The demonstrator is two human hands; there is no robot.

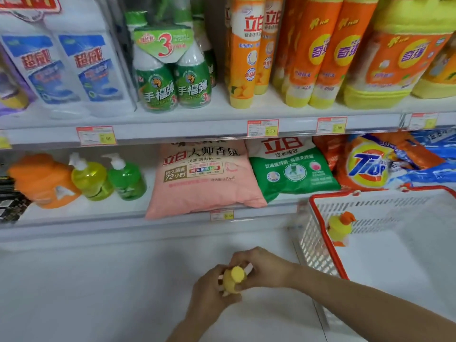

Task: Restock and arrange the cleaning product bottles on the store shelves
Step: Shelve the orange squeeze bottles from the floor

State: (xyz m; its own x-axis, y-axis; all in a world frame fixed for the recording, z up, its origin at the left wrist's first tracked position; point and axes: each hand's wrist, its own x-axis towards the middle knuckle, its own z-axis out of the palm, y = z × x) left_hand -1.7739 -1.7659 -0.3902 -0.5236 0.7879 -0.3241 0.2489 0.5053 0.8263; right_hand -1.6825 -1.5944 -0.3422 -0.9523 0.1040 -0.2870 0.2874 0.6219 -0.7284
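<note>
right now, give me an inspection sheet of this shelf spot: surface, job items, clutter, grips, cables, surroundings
surface: white upper shelf and lower shelf, both stocked, with price tags on their front edges
job's things: small yellow bottle held low in front of the shelves; orange-capped yellow bottle stands in the white basket
clutter: pink bag overhangs the lower shelf's edge
grips: left grip and right grip both hold the small yellow bottle
cables: nothing seen
surroundings: green spray twin-pack and tall orange bottles on the upper shelf; two pump bottles on the lower
</note>
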